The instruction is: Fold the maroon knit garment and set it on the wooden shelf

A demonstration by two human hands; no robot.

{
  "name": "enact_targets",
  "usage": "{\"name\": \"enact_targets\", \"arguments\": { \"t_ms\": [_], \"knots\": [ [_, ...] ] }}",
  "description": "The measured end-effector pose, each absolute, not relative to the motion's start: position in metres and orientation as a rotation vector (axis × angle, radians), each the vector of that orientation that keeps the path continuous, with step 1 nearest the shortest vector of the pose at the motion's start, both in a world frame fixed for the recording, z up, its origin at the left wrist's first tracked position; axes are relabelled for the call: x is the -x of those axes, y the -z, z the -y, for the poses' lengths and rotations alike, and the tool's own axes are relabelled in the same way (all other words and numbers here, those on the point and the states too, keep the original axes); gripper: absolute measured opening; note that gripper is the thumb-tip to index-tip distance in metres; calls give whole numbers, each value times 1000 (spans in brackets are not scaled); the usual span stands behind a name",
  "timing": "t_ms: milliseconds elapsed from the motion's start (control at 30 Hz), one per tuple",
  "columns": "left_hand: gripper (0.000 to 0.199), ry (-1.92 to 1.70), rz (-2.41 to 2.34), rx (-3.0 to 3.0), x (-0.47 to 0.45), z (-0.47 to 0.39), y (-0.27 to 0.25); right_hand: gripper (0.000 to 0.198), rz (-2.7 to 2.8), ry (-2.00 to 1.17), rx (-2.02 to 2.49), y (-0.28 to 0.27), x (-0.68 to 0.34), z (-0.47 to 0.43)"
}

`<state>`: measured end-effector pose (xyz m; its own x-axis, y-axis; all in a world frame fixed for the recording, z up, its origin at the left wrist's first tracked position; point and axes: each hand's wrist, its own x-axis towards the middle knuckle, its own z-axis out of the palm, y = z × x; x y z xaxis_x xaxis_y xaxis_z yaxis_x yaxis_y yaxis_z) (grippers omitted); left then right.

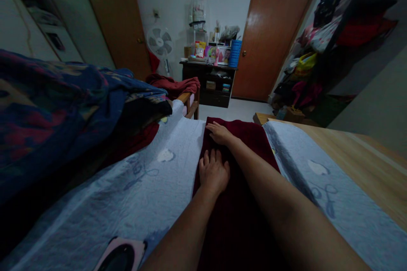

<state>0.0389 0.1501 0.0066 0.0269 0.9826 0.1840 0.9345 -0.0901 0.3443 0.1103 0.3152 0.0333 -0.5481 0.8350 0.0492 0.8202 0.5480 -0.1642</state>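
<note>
A dark red cloth (241, 220) lies spread lengthwise over the light blue patterned bed sheet (152, 190). My left hand (213, 172) rests palm down near the cloth's left edge, fingers apart and pointing away from me. Farther up, my right hand (219, 132) lies flat close to the far left corner of the cloth, its fingers stretched toward the left. Neither hand grips anything. My forearms cover part of the cloth, and its near end runs into shadow at the bottom of the view.
A blue flowered blanket (104, 93) is heaped on the left. At the lower left lies a pink-framed device (122, 254). A wooden board (359, 148) borders the bed on the right. Beyond the bed stand a dark cabinet (206, 93), a fan (160, 42) and hanging bags (327, 29).
</note>
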Motion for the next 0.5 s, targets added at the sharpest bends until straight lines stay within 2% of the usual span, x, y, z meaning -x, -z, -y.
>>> {"name": "enact_targets", "arguments": {
  "t_ms": [200,500],
  "knots": [
    [63,-548,-2178,-2018,-42,-149,-5,55,2627,-229,1658,-15,-112,-312],
    [63,-531,-2188,-2043,-41,-148,-3,68,2540,-409,1912,-26,-101,-326]
  ]
}}
